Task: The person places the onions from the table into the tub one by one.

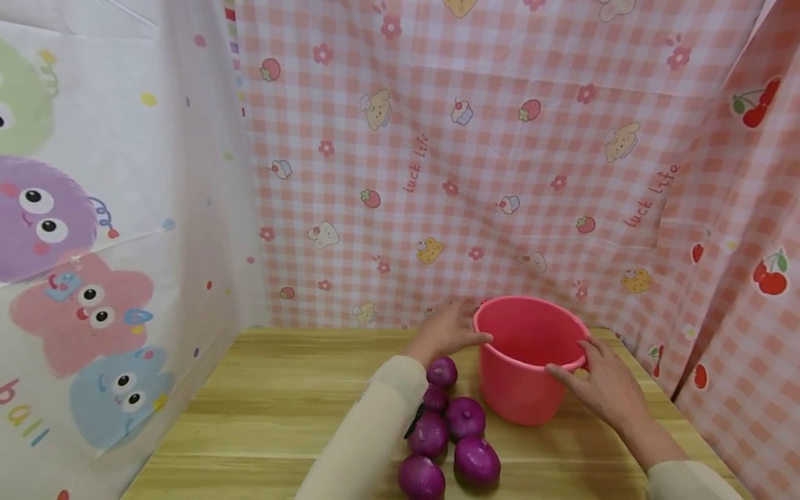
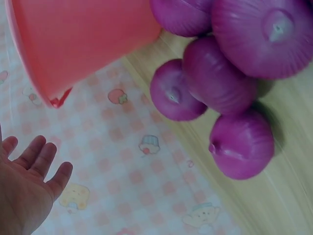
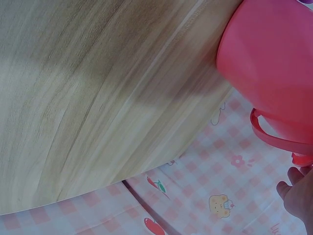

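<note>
A pink bucket (image 1: 525, 389) stands upright on the table, its mouth facing up and tipped toward the head view. My left hand (image 1: 448, 332) is at its left side with fingers spread, the thumb tip right at the rim; in the left wrist view this hand (image 2: 29, 191) is apart from the bucket (image 2: 93, 39). On the other side, my right hand (image 1: 606, 382) has thumb and fingertips at the rim. From the right wrist, the fingers (image 3: 295, 175) appear beside the handle's end, close under the rim. Several purple onions (image 1: 478, 461) lie in a cluster left of the bucket.
The wooden table (image 1: 262, 403) ends at a pink checked cloth (image 1: 400, 229) behind. A white cloth with cartoon figures (image 1: 206, 173) hangs on the left, and more checked cloth (image 1: 750, 333) hangs on the right. The bucket's handle (image 3: 274, 141) hangs down its outer side.
</note>
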`<state>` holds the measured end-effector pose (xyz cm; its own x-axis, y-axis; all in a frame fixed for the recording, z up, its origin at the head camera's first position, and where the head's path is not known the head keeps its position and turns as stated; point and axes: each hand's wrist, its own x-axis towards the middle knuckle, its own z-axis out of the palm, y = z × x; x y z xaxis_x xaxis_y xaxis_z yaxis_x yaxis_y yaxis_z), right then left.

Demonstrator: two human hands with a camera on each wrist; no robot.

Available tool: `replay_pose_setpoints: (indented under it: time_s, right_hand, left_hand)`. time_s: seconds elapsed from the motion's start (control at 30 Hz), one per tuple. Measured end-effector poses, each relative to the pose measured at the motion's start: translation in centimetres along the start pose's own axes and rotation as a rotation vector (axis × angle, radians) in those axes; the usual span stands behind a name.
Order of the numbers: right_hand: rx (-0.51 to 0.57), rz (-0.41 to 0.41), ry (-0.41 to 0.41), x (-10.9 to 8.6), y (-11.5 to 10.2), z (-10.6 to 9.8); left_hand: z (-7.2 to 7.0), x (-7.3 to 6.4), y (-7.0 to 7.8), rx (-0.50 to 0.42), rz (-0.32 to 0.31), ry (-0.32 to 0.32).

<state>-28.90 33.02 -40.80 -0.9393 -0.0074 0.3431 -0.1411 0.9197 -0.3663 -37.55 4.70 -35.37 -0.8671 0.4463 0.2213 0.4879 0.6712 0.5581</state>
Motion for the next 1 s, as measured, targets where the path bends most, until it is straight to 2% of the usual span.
replay_pose_setpoints:
  time_s: [0.23, 0.43, 0.63, 1.0]
  right_hand:
    - [0.002, -0.005, -0.001, 0.2, 0.0, -0.1]
    - [0.002, 0.002, -0.008, 0.1, 0.0, 0.0]
    - [0.006, 0.005, -0.011, 0.0, 0.1, 0.0]
    - [0.008, -0.008, 0.006, 0.0, 0.1, -0.1]
  left_hand:
    - [-1.1, -0.6, -1.5, -0.024, -0.058, 0.03]
    - [-1.4, -1.1, -3.1, -0.038, -0.067, 0.026]
    - [-1.6, -2.3, -5.1, -0.03, -0.105, 0.027]
    - [-1.4, -4.6, -8.9, -0.107, -0.161, 0.045]
